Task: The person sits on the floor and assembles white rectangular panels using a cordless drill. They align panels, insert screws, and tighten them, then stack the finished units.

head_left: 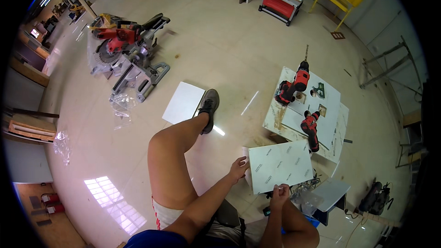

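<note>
Glossy floor (220, 55) stretches from the saw (121, 39), upper left, to the stacked boards (331, 96) carrying 2 red drills (301, 80), right. At lower centre-right, your left hand (238, 170) bends its fingers against the left edge of the printed white panel (281, 167); whether they clamp it, you cannot tell. Your right hand (279, 195) has fingertips nearly meeting at its lower edge, their contact unclear.

Head cam, left of side-by-side fisheye pair. Looks steeply down, also forward past wearer's left knee (161, 143). Left hand (238, 169), right hand (279, 196) near lens, below center. Miter saw (120, 40) farther off, upper left. Upright, unmirrored; straight edges bow toward rim.
</note>
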The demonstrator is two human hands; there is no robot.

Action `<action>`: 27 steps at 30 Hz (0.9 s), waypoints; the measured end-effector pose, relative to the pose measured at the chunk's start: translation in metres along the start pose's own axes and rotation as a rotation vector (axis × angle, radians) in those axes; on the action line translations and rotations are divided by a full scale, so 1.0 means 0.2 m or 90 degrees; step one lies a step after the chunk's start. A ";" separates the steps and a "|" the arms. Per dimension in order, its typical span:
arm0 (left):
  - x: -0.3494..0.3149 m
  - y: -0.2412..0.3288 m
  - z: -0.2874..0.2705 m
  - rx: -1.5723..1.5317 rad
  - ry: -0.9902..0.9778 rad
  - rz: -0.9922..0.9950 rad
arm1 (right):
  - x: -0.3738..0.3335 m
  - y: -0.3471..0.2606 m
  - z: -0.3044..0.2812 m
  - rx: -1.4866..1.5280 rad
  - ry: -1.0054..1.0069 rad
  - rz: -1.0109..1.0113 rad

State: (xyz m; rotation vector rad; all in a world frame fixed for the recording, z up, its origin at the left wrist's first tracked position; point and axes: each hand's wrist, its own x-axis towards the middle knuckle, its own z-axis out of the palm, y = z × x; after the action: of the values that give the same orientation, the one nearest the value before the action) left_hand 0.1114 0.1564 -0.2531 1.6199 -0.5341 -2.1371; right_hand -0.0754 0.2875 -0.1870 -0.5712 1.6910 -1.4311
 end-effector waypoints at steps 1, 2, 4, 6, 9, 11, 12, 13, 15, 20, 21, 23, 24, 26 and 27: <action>0.00 0.00 0.01 -0.005 0.006 0.019 | 0.00 0.00 0.01 0.020 0.009 0.029; -0.01 0.00 0.02 -0.023 0.009 0.034 | -0.01 0.00 0.02 0.037 0.017 0.037; -0.03 0.00 0.05 -0.059 0.015 0.064 | -0.03 0.02 0.04 0.071 0.034 0.053; -0.05 0.00 0.08 -0.067 0.023 0.098 | -0.02 0.04 0.03 0.060 0.034 0.040; 0.00 -0.12 0.04 -0.103 0.053 0.199 | -0.04 0.03 0.07 0.063 0.024 0.024; 0.03 -0.15 0.05 -0.124 0.064 0.244 | -0.03 0.03 0.07 0.044 0.026 0.014; 0.04 -0.17 0.06 -0.132 0.068 0.249 | -0.02 0.03 0.05 0.020 0.027 0.011; 0.03 -0.16 0.08 -0.139 0.069 0.252 | -0.02 0.03 0.03 -0.004 0.032 0.009; 0.01 -0.15 0.08 -0.154 0.058 0.227 | -0.01 0.07 0.01 -0.016 0.036 -0.011; 0.01 -0.16 0.04 -0.146 0.060 0.146 | -0.01 0.10 0.00 -0.051 0.001 -0.050; 0.01 -0.16 0.04 -0.150 0.063 0.129 | -0.02 0.09 0.01 -0.043 0.000 -0.044; 0.00 -0.15 0.07 -0.152 0.060 0.100 | -0.02 0.10 0.01 -0.031 0.012 -0.027; -0.01 -0.14 0.07 -0.151 0.058 0.089 | -0.03 0.11 0.01 -0.026 0.020 -0.017; 0.00 -0.14 0.07 -0.168 0.051 0.084 | -0.03 0.13 0.01 -0.038 0.028 -0.005; 0.00 -0.14 0.07 -0.184 0.044 0.087 | -0.03 0.13 0.01 -0.056 0.031 -0.004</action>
State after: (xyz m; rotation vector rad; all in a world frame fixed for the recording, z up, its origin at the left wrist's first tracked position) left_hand 0.0948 0.1804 -0.2634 1.4480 -0.2889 -1.9472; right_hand -0.0663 0.2967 -0.2105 -0.5955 1.7990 -1.3906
